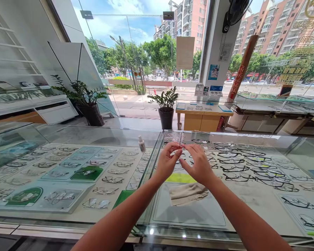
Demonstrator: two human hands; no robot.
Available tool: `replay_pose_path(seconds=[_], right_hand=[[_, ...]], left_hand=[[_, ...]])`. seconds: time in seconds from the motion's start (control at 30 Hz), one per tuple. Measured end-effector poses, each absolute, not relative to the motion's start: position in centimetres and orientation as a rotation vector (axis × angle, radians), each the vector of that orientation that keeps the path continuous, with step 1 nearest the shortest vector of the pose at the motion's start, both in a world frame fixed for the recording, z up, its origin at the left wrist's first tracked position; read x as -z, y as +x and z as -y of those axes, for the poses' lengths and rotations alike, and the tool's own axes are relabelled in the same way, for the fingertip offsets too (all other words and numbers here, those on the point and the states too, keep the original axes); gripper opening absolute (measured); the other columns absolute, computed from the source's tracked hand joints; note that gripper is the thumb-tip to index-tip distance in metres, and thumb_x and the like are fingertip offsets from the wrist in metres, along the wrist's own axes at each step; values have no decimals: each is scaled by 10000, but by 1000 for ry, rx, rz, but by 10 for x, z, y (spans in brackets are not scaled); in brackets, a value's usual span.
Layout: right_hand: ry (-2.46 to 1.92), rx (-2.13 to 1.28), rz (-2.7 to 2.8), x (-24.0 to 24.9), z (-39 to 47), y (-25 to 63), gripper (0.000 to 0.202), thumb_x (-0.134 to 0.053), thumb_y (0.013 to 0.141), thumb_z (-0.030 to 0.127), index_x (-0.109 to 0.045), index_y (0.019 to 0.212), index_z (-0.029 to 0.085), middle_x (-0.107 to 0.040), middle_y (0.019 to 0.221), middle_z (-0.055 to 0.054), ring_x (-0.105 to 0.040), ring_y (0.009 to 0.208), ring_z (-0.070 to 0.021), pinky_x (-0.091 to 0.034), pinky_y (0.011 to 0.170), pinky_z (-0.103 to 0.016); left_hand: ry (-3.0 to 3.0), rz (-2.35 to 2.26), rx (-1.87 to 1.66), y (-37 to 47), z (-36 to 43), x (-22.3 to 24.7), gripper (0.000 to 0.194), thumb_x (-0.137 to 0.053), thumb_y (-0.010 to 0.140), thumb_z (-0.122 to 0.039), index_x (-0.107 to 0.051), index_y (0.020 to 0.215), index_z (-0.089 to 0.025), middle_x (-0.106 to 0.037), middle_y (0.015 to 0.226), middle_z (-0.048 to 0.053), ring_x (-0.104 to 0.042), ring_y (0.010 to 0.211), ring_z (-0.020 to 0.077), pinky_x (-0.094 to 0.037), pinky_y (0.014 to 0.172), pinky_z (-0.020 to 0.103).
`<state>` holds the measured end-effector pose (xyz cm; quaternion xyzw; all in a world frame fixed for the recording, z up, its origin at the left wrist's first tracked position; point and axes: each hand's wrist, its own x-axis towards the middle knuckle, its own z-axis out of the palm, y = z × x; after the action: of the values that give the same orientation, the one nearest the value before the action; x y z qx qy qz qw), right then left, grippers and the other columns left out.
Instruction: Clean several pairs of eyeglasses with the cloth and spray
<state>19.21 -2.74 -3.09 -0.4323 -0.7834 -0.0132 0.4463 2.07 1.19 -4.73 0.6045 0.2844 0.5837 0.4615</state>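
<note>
Both hands are raised over the glass counter, their fingertips nearly meeting. In my left hand (169, 161) a thin dark stick-like piece (180, 138), perhaps part of a pair of glasses, is pinched upright between thumb and fingers. My right hand (198, 164) has its index fingertip at the same piece, while its thumb is apart from the fingers. Below the hands a folded beige cloth (187, 194) lies on the counter top. A small white spray bottle (141, 144) stands to the left of my left hand.
The glass display counter (94, 218) spans the view, with rows of eyeglasses (231, 160) under its top. Beyond it are two potted plants (166, 113), a small wooden display table (204, 120) and large windows onto a street.
</note>
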Motion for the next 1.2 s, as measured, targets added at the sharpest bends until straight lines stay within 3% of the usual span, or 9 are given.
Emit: replay_pose_path(seconds=[0.37, 0.57, 0.67, 0.8, 0.9, 0.97, 1.07, 1.13, 1.2], right_hand=[[-954, -94, 1898, 33, 31, 186, 323, -658, 985, 229, -670, 1308, 227, -761, 1292, -109, -650, 1198, -307, -539, 1051, -494], [-952, -145, 1810, 31, 32, 188, 174, -648, 1038, 312, -718, 1185, 250, -794, 1180, -77, -672, 1136, -283, -546, 998, -457], [-966, -151, 1742, 30, 30, 192, 171, -627, 1064, 346, -750, 1144, 259, -808, 1149, -65, -684, 1119, -270, -532, 1008, -455], [-979, -137, 1675, 29, 26, 200, 191, -634, 1062, 362, -781, 1124, 257, -819, 1156, -72, -699, 1108, -275, -523, 1021, -475], [-1000, -129, 1634, 28, 24, 204, 218, -639, 1055, 383, -798, 1136, 258, -827, 1151, -80, -709, 1110, -289, -524, 1023, -494], [-1010, -130, 1608, 27, 22, 207, 237, -643, 1049, 398, -805, 1141, 253, -831, 1141, -84, -711, 1103, -296, -527, 1020, -502], [-1012, -141, 1597, 27, 20, 209, 249, -631, 1053, 399, -812, 1133, 249, -835, 1142, -88, -710, 1090, -296, -529, 1014, -504], [-1014, -141, 1601, 28, 19, 209, 252, -626, 1055, 396, -816, 1134, 251, -836, 1154, -89, -708, 1098, -298, -530, 1017, -508], [-1012, -134, 1606, 28, 18, 210, 254, -627, 1055, 394, -821, 1142, 254, -839, 1163, -88, -710, 1103, -298, -532, 1022, -513]], left_hand=[[1263, -531, -1282, 25, -6, 46, 488, -895, 851, -409, -511, 1101, -240, -602, 1316, 58, -662, 1044, 158, -589, 955, 345], [1338, -533, -1198, 20, -10, 46, 481, -849, 873, -501, -560, 1147, -232, -631, 1313, 90, -665, 1108, 209, -567, 964, 370], [1505, -671, -1376, 12, -18, 42, 440, -783, 914, -525, -561, 1157, -232, -624, 1383, 119, -654, 1225, 262, -536, 1024, 412], [1763, -1033, -1787, -11, -33, 29, 281, -669, 996, -410, -555, 1186, -238, -625, 1347, 122, -620, 1275, 277, -488, 1091, 439], [1790, -1348, -2094, -34, -49, 23, 260, -646, 974, -300, -514, 1188, -231, -585, 1378, 147, -556, 1365, 303, -432, 1167, 468], [1726, -1565, -2228, -50, -62, 24, 367, -668, 920, -225, -474, 1231, -222, -519, 1467, 180, -463, 1474, 325, -325, 1268, 507], [1569, -1828, -2153, -71, -83, 33, 625, -743, 853, -210, -403, 1378, -209, -440, 1568, 214, -346, 1571, 351, -219, 1326, 539], [1413, -1897, -1944, -82, -97, 44, 746, -788, 836, -253, -365, 1448, -202, -424, 1596, 224, -345, 1576, 366, -235, 1319, 546], [1309, -1865, -1747, -91, -108, 56, 794, -805, 821, -251, -351, 1471, -198, -476, 1560, 223, -452, 1507, 361, -317, 1272, 536]])
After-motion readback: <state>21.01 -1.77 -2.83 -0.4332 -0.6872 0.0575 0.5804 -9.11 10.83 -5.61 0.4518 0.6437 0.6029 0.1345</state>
